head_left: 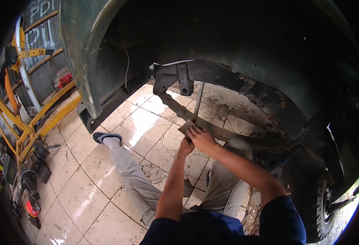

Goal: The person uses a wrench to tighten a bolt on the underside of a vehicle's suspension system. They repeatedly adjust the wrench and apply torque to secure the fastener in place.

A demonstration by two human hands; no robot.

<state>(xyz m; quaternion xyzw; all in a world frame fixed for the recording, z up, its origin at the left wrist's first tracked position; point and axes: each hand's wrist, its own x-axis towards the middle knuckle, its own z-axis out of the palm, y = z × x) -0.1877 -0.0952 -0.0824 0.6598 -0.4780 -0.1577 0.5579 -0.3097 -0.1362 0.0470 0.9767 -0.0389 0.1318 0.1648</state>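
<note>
Under the wheel arch, a curved leaf spring (pixel 174 107) slopes down from its bracket (pixel 163 81) on the dark vehicle frame (pixel 224 77). A thin metal rod (pixel 199 104) runs from the frame down to the spring, meeting it by my hands. There a small brownish flat metal plate (pixel 183 128) juts out. My right hand (pixel 201 138) lies over the plate with its fingers curled onto it. Just below, my left hand (pixel 186 147) is closed against the plate's underside, its fingers mostly hidden.
Above me arches the dark green fender (pixel 93 49). My legs straddle the cracked tile floor (pixel 85 163), my sandaled foot (pixel 108 138) out to the left. A yellow hoist frame (pixel 50 114) and scattered tools (pixel 32 192) stand at far left. A tyre (pixel 323 212) is at lower right.
</note>
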